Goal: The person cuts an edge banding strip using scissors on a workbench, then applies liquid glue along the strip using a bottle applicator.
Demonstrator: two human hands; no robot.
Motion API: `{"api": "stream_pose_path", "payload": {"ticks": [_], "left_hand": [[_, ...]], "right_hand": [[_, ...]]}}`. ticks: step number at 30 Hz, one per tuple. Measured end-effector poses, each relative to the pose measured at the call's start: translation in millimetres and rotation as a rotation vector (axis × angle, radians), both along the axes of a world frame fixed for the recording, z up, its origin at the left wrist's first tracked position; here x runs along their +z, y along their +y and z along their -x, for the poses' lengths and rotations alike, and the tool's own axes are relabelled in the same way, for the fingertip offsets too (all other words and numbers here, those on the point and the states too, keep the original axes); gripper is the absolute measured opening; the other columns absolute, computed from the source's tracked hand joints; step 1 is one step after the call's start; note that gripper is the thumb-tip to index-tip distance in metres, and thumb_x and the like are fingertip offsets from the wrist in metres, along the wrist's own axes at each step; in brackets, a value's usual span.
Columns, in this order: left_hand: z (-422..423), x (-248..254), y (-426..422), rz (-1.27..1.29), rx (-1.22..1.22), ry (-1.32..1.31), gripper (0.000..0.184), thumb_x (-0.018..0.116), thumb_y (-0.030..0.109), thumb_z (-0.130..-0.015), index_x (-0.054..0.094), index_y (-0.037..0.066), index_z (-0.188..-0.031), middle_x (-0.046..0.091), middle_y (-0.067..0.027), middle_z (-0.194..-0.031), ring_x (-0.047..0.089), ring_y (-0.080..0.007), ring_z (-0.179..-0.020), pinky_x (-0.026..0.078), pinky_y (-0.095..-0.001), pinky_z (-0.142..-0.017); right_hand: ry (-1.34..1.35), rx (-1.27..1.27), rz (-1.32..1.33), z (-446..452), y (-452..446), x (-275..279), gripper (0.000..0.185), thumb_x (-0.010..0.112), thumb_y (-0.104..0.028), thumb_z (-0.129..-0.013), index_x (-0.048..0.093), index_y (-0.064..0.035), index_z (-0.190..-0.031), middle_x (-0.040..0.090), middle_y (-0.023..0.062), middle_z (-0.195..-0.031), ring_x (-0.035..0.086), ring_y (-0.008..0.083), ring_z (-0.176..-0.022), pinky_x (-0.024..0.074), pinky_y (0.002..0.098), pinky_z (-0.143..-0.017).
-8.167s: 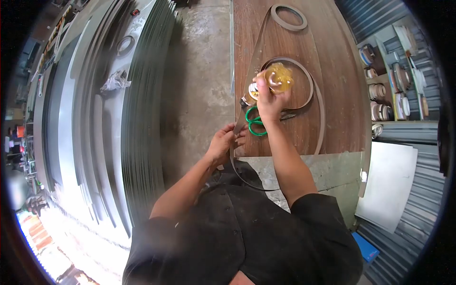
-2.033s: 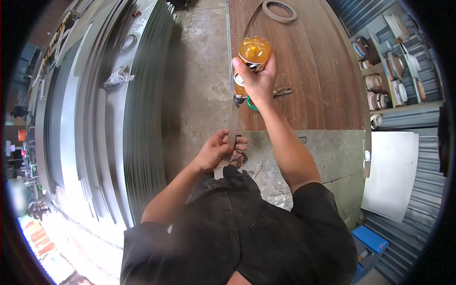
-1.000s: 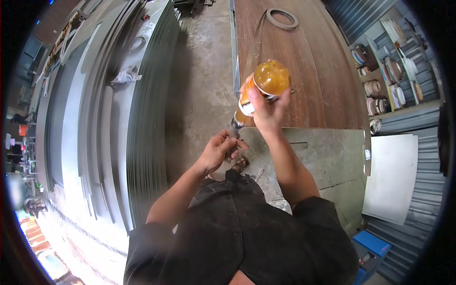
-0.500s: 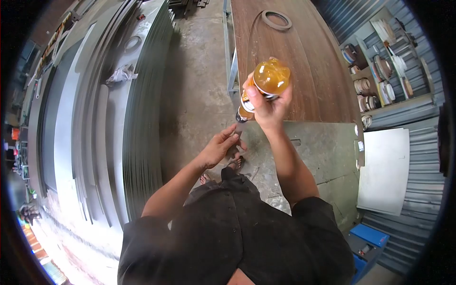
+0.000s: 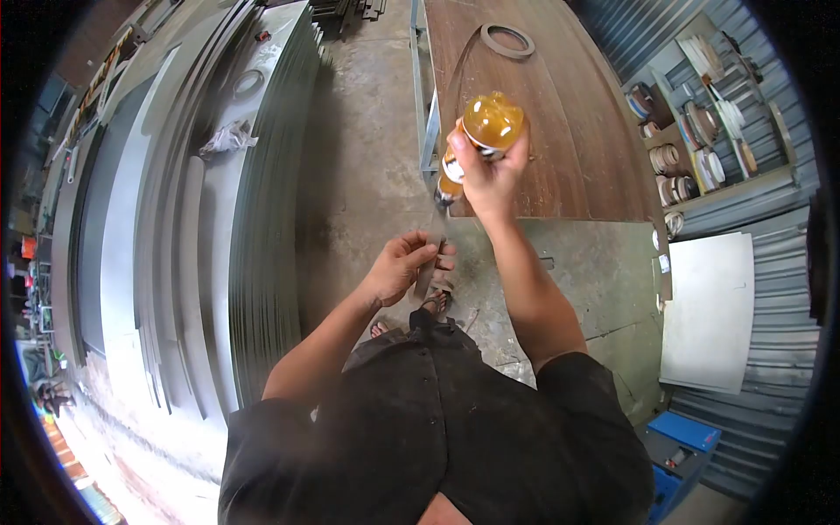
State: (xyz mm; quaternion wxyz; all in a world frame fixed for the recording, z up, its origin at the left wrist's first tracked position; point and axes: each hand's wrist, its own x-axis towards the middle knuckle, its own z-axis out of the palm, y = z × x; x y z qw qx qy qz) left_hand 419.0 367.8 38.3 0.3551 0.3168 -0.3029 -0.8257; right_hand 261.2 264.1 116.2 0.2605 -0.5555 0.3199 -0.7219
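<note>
My right hand point(image 5: 492, 185) is wrapped round a bottle of amber liquid point(image 5: 494, 121), tilted with its base up toward me and its dark nozzle pointing down. Just below the nozzle, my left hand point(image 5: 402, 264) pinches a thin grey-brown strip of edge banding point(image 5: 426, 280) between thumb and fingers. The strip's end hangs beneath that hand. From the nozzle area it appears to run up behind the bottle toward a coiled roll point(image 5: 507, 41) on the brown table. Whether the nozzle touches the strip I cannot tell.
The brown wooden tabletop point(image 5: 577, 157) lies ahead to the right. Stacked sheets point(image 5: 271, 175) stand along the left, with a crumpled plastic bag point(image 5: 229, 138) on top. Shelves at right hold several tape rolls point(image 5: 665, 157). A white panel point(image 5: 707, 311) leans near a blue machine point(image 5: 684, 430).
The bottle and my right hand have moved slightly up, away from me. More of the strip shows between the nozzle and my left hand, which stays nearly in place.
</note>
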Motion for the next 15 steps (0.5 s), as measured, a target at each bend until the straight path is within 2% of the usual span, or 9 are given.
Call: {"api": "stream_pose_path", "payload": {"ticks": [3, 4, 6, 8, 12, 15], "left_hand": [[-2, -2, 5, -0.026, -0.016, -0.013, 0.024, 0.053, 0.017, -0.102, 0.054, 0.002, -0.121, 0.069, -0.0146, -0.105, 0.069, -0.0186, -0.077, 0.055, -0.0292, -0.067], [-3, -2, 7, -0.019, -0.019, -0.018, 0.024, 0.051, 0.018, -0.103, 0.053, 0.003, -0.122, 0.070, -0.0143, -0.103, 0.068, -0.0178, -0.073, 0.054, -0.0283, -0.064], [-5, -3, 11, -0.009, -0.022, -0.029, 0.026, 0.049, 0.020, -0.104, 0.052, 0.004, -0.124, 0.070, -0.0136, -0.098, 0.066, -0.0162, -0.066, 0.053, -0.0265, -0.058], [-6, 0, 13, 0.037, -0.009, -0.039, 0.027, 0.046, 0.019, -0.104, 0.051, 0.003, -0.124, 0.070, -0.0138, -0.100, 0.064, -0.0143, -0.066, 0.051, -0.0258, -0.056], [-7, -2, 16, 0.073, -0.024, 0.003, 0.030, 0.042, 0.015, -0.101, 0.048, -0.001, -0.126, 0.069, -0.0157, -0.108, 0.061, -0.0113, -0.069, 0.050, -0.0245, -0.056], [-11, 2, 16, 0.113, -0.030, -0.104, 0.037, 0.040, 0.006, -0.097, 0.044, -0.004, -0.133, 0.066, -0.0155, -0.116, 0.059, -0.0115, -0.072, 0.050, -0.0261, -0.061]], "right_hand": [[-0.033, 0.021, -0.031, 1, 1, -1, 0.055, 0.081, -0.015, -0.080, 0.047, -0.0040, -0.122, 0.061, 0.0031, -0.092, 0.061, 0.0092, -0.076, 0.0514, 0.0254, -0.067], [-0.111, 0.129, -0.072, -5, 20, 13, 0.055, 0.081, -0.013, -0.080, 0.047, -0.0037, -0.122, 0.061, 0.0031, -0.094, 0.061, 0.0094, -0.080, 0.0517, 0.0260, -0.069], [-0.163, 0.186, -0.057, -11, 42, 16, 0.055, 0.081, -0.013, -0.080, 0.047, -0.0038, -0.122, 0.061, 0.0030, -0.093, 0.062, 0.0093, -0.079, 0.0517, 0.0258, -0.068], [-0.187, 0.223, -0.068, -14, 47, 14, 0.053, 0.081, -0.014, -0.080, 0.047, -0.0040, -0.120, 0.060, 0.0027, -0.094, 0.061, 0.0096, -0.080, 0.0509, 0.0262, -0.069], [-0.005, -0.037, -0.055, -12, 14, 0, 0.053, 0.082, -0.017, -0.079, 0.049, -0.0039, -0.117, 0.059, 0.0018, -0.097, 0.057, 0.0103, -0.084, 0.0489, 0.0276, -0.075], [-0.070, 0.050, -0.054, -13, 24, 8, 0.053, 0.082, -0.017, -0.079, 0.049, -0.0035, -0.118, 0.059, 0.0023, -0.098, 0.058, 0.0100, -0.084, 0.0495, 0.0275, -0.074]]}}
